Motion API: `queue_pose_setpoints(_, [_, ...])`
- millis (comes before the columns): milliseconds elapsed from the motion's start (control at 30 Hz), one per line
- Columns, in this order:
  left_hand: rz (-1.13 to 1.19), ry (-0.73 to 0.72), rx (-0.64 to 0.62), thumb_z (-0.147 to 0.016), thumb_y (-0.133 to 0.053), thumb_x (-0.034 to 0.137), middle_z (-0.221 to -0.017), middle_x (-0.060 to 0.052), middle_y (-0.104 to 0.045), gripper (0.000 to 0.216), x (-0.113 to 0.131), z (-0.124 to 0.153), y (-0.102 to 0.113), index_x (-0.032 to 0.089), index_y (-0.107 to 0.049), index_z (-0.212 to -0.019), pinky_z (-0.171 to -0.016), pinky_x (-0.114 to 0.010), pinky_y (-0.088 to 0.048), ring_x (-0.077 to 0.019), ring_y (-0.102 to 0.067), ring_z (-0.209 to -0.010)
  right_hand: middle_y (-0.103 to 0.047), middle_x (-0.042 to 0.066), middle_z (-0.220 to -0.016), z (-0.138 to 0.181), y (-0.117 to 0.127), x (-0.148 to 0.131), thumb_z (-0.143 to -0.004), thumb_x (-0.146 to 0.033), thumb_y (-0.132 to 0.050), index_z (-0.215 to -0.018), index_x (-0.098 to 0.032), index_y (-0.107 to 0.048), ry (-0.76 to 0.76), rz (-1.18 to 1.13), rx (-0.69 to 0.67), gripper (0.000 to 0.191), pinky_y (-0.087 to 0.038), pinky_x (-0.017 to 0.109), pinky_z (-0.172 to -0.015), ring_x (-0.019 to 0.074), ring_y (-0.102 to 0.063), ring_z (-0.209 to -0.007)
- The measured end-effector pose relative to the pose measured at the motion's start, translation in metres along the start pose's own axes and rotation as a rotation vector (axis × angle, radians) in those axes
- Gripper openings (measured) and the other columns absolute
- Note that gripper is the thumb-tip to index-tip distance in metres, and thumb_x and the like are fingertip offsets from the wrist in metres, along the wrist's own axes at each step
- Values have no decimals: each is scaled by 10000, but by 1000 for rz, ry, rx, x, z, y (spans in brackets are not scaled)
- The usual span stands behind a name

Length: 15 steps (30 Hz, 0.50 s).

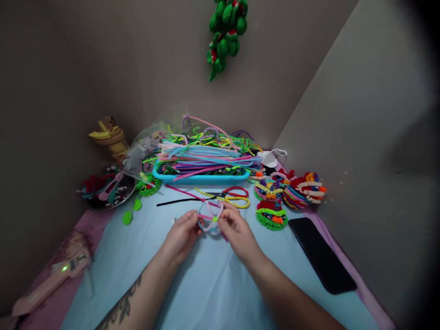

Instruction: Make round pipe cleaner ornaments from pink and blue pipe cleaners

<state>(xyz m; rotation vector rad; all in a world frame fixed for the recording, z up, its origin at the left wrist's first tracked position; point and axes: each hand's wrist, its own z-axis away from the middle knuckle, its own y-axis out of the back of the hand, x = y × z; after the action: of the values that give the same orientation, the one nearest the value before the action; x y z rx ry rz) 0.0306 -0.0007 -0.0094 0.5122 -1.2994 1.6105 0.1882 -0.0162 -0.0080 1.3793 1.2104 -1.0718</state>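
Note:
Between my two hands is a small round frame of bent pipe cleaners (211, 223) in pale blue and pink, with a yellow-green spot where strands cross. My left hand (182, 234) pinches its left rim between thumb and fingers. On the other side, my right hand (239, 233) has its thumb and fingers closed on the right rim, and a magenta end sticks out below. Just beyond lie scissors (237, 190) with red and yellow handles, a black pipe cleaner (175, 201) and a magenta pipe cleaner (181, 191).
Behind stands a blue tray (202, 181) heaped with pipe cleaners. Colourful fuzzy pieces (271, 222) and a black phone (323, 256) lie right. A pink glue gun (51, 284) with a green light, a round dish (129, 190) and two green leaf shapes (127, 217) are left.

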Motion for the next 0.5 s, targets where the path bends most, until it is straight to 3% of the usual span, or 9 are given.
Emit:
queue_pose_setpoints(100, [-349,-219,235,-779,-568,372,-800,-20,-545,255,1,4,-3,173,-573,-939,-608,-232,-412,-127,-520,-700,-498,81,-1164,1,0,-3,-813,-334,-533,-710,-197,-573,33,84,51,176,-313,401,-990,228,-434,-1164])
queue_pose_setpoints(167, [-626,-433,345,-766,-578,354,-1017,-51,-537,285,4,7,-4,218,-563,-1017,-731,-279,-431,-167,-532,-890,-469,82,-1195,3,1,-4,-813,-309,-537,-732,-199,-583,68,162,95,144,-320,392,-983,231,-424,-1173])
queue_pose_setpoints(233, [-869,-582,294,-745,-602,330,-1205,-75,-456,248,7,11,-6,228,-595,-971,-870,-348,-403,-224,-453,-1113,-441,79,-1227,6,1,-6,-813,-286,-539,-750,-204,-593,106,239,107,117,-324,387,-978,235,-410,-1183])
queue_pose_setpoints(300, [-1011,-661,230,-742,-612,311,-1260,-83,-418,222,6,14,-8,228,-605,-948,-972,-406,-339,-247,-383,-1209,-425,75,-1238,9,0,-7,-818,-271,-532,-765,-211,-598,142,294,86,104,-338,385,-967,235,-405,-1183])
queue_pose_setpoints(500, [-1125,-688,136,-792,-563,290,-1305,-87,-409,88,-4,17,-12,208,-577,-819,-1020,-439,-303,-241,-350,-1253,-409,72,-1220,14,-8,-7,-825,-181,-473,-807,-218,-579,244,414,68,113,-342,409,-971,232,-378,-1194])
